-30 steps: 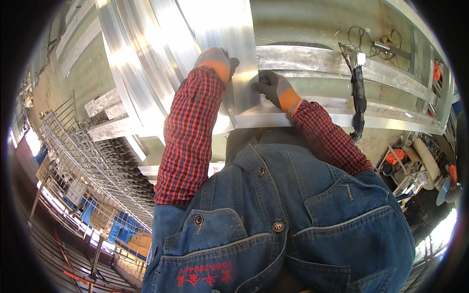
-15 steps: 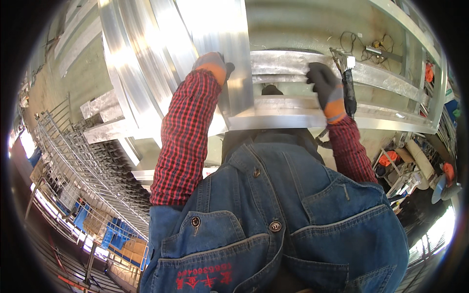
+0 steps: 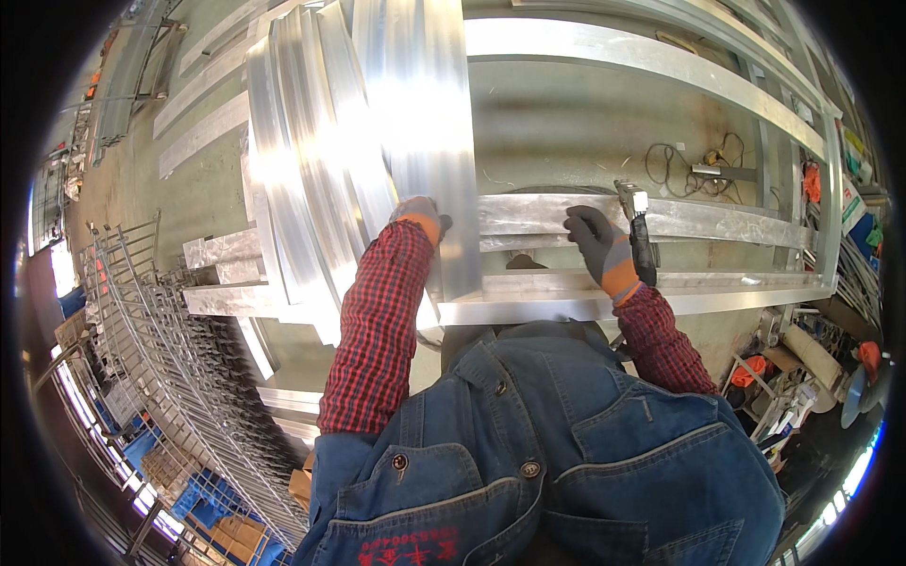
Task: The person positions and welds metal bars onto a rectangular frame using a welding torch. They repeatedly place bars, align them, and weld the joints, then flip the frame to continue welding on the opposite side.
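Note:
My left hand (image 3: 422,217), in a grey and orange glove, rests over a shiny flat metal panel (image 3: 457,141) near its right edge. Its fingers curl under and are mostly hidden; anything inside them is out of sight. My right hand (image 3: 602,253), gloved alike, hovers above the metal frame's near rails with fingers bent together. Whatever it pinches is too small to make out. Just beyond its wrist stands a black tool (image 3: 642,234) with a pale head. The front rail (image 3: 566,309) of the frame runs before my waist.
Several long ribbed metal strips (image 3: 316,151) lie left of the panel. Metal racks (image 3: 160,349) crowd the lower left. Farther off, a cross rail (image 3: 651,57) spans the frame, and cables (image 3: 670,168) lie on the floor. Tools and scrap (image 3: 788,368) clutter the right side.
The view has tilted, so the metalwork sits lower in the picture and more of the far frame shows. Both hands keep roughly their places against the panel and rails.

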Available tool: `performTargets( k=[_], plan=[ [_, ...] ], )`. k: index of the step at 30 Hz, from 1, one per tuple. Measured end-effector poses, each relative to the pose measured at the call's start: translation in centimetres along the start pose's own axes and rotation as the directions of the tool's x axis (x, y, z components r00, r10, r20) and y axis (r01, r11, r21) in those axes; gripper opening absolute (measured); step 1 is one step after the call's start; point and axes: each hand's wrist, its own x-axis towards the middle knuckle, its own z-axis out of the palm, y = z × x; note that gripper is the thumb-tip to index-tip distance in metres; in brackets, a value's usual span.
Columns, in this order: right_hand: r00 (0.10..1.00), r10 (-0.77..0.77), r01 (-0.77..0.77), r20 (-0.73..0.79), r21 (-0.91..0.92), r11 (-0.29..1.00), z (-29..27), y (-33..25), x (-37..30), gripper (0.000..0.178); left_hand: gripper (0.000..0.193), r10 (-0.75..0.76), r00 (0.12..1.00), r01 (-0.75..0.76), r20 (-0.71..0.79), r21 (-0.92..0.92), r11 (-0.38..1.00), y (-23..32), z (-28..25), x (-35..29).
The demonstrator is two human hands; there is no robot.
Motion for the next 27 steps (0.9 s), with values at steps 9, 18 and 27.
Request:
performTargets(
  k=[9, 18, 27],
  plan=[
    [0.933, -0.04, -0.073, -0.357, -0.296, 0.952, -13.4, 5.3, -1.2, 0.052, 0.046, -0.053, 0.996, 0.052, 0.068, 0.017, 0.998, -0.1, -0.3, 0.8],
    [0.986, 0.148, -0.162, -0.072, -0.587, 0.793, -12.5, 11.1, 2.1, 0.078, 0.043, 0.212, 0.977, -0.2, -0.025, 0.233, 0.952, -1.7, 0.8, 3.0],
    [0.941, 0.332, -0.294, -0.071, -0.661, 0.691, -12.5, 12.0, 6.0, 0.057, 0.046, 0.099, 0.994, -0.104, 0.05, 0.131, 0.986, -1.8, 0.8, 3.4]
  ],
)
